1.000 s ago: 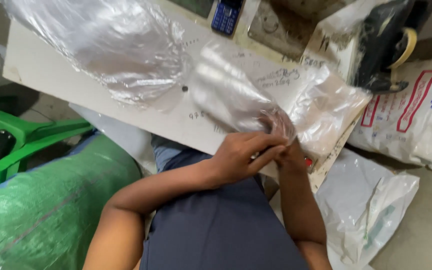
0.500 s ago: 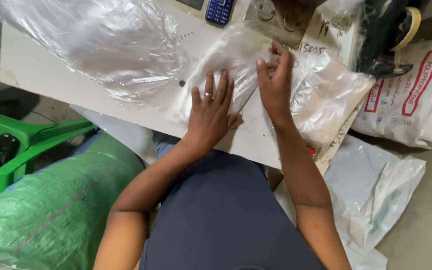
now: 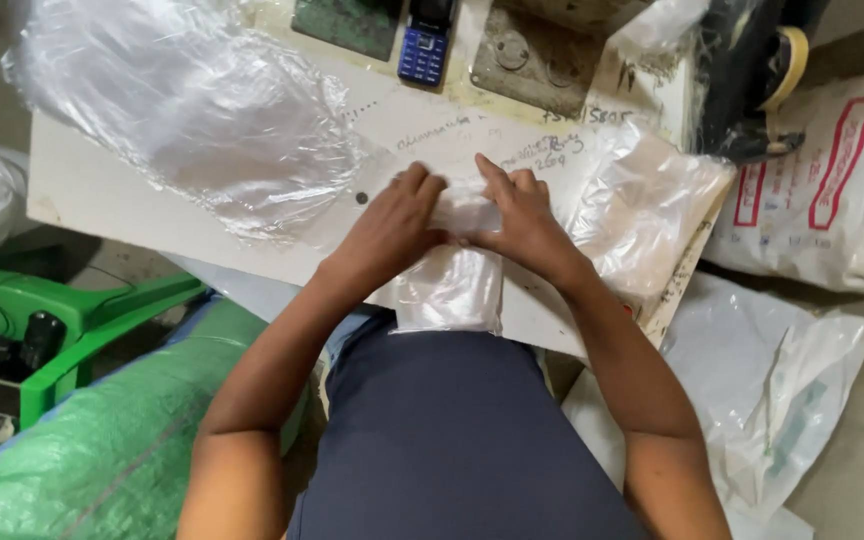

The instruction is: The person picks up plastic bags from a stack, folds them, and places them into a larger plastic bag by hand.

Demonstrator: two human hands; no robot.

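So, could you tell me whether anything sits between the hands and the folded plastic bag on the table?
Nothing visible does: the left hand and right hand both rest directly on the folded plastic bag.

View: a single head-worn camera; no second view shares the scene.
Position: above the person's own torso, over the near edge of the scuffed white worktable [image 3: 102,185].
Direction: steeply downward and slightly forward, table top toward the frame's upper edge.
Nearness: close; both forearms fill the centre.
Edges: green woven sack [image 3: 92,450] lower left, white printed sack [image 3: 832,200] at right.
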